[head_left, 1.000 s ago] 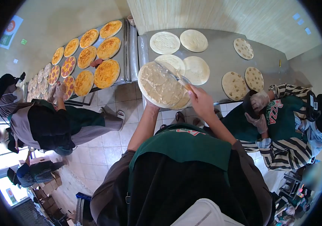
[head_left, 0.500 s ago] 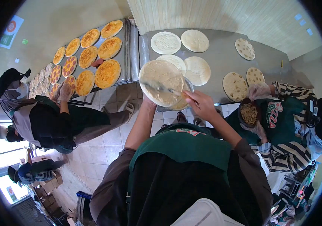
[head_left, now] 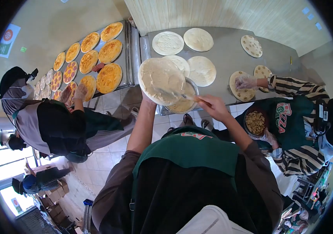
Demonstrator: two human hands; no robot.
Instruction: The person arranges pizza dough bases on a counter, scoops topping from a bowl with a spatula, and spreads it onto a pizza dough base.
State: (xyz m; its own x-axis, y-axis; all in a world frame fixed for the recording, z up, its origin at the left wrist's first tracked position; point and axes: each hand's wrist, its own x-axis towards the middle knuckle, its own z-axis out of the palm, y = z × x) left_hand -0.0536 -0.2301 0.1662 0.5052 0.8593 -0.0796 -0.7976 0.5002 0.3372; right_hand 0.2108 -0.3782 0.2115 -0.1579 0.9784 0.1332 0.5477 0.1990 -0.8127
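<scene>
A round pizza base [head_left: 160, 76] coated in a pale creamy spread is held up and tilted in front of me. My left hand [head_left: 148, 101] supports it from below, its fingers hidden under the base. Wrapped around the handle of a spatula [head_left: 186, 96], my right hand [head_left: 214, 108] lays the blade, smeared by motion, on the lower part of the base. Partly behind the base is a metal bowl [head_left: 192, 87] with more of the spread inside. Plain white bases [head_left: 202, 71] lie on the metal table just beyond.
On the right, a co-worker in a striped sleeve [head_left: 299, 86] reaches over mushroom-topped bases [head_left: 245, 93], holding a bowl of mushrooms [head_left: 255, 121]. Leftward, another co-worker [head_left: 53, 121] works at a table of orange-topped pizzas [head_left: 109, 78]. A wall [head_left: 213, 13] rises behind the metal table [head_left: 229, 43].
The base has shifted slightly left and tilted, showing more of the bowl. My right hand and the spatula have moved a little right and down. The right co-worker's hand moved left over a base.
</scene>
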